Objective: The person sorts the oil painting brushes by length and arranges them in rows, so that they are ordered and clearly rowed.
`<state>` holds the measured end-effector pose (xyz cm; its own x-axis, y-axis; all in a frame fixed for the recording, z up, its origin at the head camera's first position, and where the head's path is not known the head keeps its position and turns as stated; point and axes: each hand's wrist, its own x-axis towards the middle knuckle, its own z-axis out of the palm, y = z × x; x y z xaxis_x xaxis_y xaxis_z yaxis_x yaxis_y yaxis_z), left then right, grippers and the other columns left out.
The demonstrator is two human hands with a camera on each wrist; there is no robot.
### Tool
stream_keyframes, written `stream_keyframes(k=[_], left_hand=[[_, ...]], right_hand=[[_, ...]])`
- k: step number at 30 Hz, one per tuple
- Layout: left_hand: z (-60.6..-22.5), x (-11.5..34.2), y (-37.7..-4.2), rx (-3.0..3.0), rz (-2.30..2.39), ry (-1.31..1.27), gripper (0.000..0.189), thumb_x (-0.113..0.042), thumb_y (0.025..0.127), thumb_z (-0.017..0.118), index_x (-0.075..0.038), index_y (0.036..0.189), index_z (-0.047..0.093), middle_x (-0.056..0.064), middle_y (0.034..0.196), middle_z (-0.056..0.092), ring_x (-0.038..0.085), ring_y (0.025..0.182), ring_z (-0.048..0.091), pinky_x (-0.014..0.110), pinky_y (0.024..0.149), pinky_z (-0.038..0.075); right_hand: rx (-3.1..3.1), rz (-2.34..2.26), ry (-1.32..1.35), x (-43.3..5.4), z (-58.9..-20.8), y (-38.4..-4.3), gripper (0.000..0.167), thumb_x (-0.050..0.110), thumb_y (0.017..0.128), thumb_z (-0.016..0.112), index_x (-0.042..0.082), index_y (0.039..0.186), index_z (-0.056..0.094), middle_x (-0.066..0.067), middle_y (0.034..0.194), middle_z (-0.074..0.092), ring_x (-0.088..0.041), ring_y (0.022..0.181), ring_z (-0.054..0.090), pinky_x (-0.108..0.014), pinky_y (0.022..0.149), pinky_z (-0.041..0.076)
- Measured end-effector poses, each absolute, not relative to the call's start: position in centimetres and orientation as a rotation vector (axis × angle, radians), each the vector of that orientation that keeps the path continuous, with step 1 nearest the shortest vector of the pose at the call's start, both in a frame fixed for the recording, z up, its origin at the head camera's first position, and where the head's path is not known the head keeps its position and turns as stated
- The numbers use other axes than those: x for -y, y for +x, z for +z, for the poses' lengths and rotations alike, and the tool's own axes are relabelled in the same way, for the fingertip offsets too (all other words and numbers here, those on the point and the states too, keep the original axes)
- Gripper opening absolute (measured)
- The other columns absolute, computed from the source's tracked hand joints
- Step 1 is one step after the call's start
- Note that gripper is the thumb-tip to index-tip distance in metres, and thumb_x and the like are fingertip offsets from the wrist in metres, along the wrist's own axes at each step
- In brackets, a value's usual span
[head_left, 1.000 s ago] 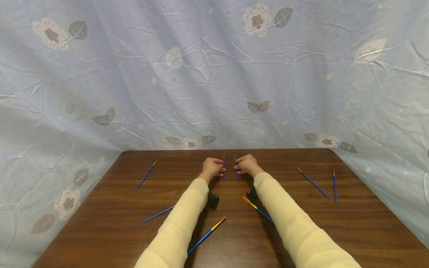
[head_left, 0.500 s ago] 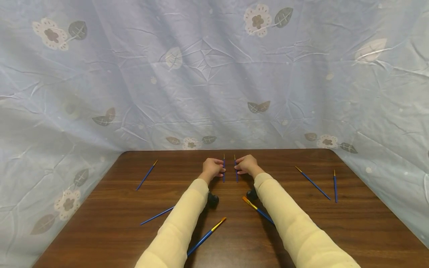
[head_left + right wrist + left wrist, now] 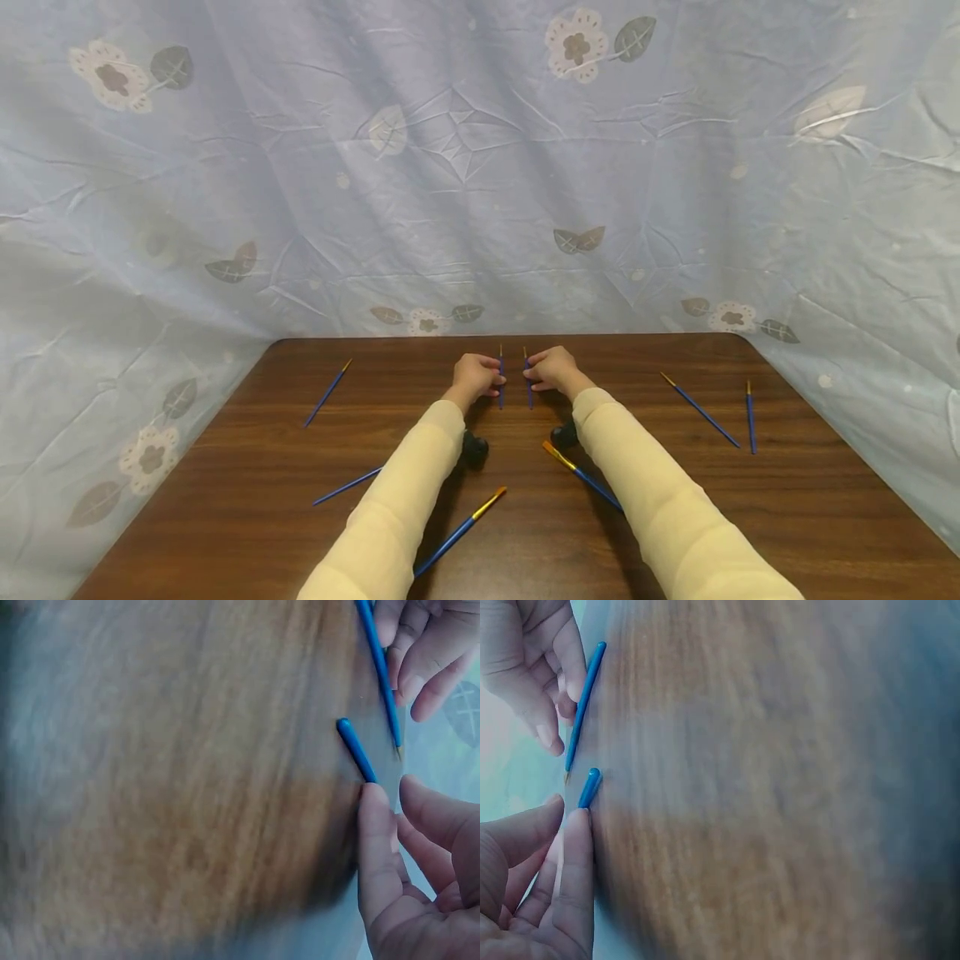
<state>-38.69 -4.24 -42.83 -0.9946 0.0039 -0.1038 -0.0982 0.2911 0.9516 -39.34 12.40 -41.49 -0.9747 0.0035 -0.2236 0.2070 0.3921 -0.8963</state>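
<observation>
Two thin blue paintbrushes lie nearly parallel near the far edge of the table, bristles pointing away. My left hand [image 3: 474, 375] is beside the left paintbrush [image 3: 501, 402], its fingertips touching the handle. Just across a narrow gap, my right hand [image 3: 553, 368] touches the right paintbrush [image 3: 530, 402] in the same way. In the left wrist view, the left paintbrush [image 3: 589, 787] is partly hidden by my extended fingers. The right wrist view has the right paintbrush's handle end [image 3: 354, 746] showing above my fingertips, with thumb and fingers spread apart.
Other blue paintbrushes lie about the brown wooden table [image 3: 247, 517]: one at far left [image 3: 327, 393], two at right, and larger ones [image 3: 461, 531] near my forearms. A floral cloth [image 3: 480, 167] hangs behind the table. Black devices [image 3: 474, 448] sit under my wrists.
Both hands stay at their paintbrushes with almost no movement. My forearms have shifted very slightly outward.
</observation>
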Motion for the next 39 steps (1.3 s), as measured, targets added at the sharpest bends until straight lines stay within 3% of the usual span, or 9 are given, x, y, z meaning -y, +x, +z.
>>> stream_keyframes(k=[8,15,20,39], left_hand=[[-41.5,4.8,-38.4,-2.532,1.737,-0.042,0.034,0.005,0.081,0.075,0.004,0.114,0.068,0.016,0.105,0.068,0.025,0.083,0.07,0.027,0.057,0.059],[-40.5,5.9,-37.6,-2.49,1.74,0.018,0.039,0.002,0.082,0.076,0.003,0.12,0.066,0.017,0.114,0.066,0.028,0.093,0.069,0.028,0.061,0.06],[-39.7,7.0,-37.3,-2.425,1.817,0.089,0.04,0.001,0.084,0.074,0.004,0.122,0.064,0.019,0.118,0.065,0.03,0.1,0.067,0.031,0.065,0.061],[-38.0,11.6,-34.8,-2.295,1.71,0.307,0.041,-0.002,0.085,0.074,0.001,0.125,0.063,0.023,0.128,0.059,0.027,0.102,0.066,0.04,0.079,0.059]], right_hand=[[-2.407,-1.646,0.067,-13.1,-39.8,-38.9,0.036,0.0,0.092,0.065,-0.009,0.126,0.057,-0.024,0.123,0.059,-0.034,0.111,0.06,-0.036,0.078,0.059],[-2.397,-1.615,-0.015,-14.3,-38.2,-38.6,0.04,0.004,0.09,0.069,-0.011,0.125,0.057,-0.024,0.118,0.062,-0.035,0.106,0.062,-0.036,0.077,0.06],[-2.382,-1.582,-0.039,-15.5,-37.3,-38.7,0.045,0.007,0.094,0.065,-0.009,0.134,0.05,-0.025,0.128,0.057,-0.037,0.117,0.056,-0.038,0.084,0.057],[-2.383,-1.467,-0.251,-20.3,-36.0,-35.9,0.049,0.012,0.097,0.062,-0.009,0.138,0.045,-0.028,0.137,0.048,-0.044,0.125,0.047,-0.045,0.096,0.05]])
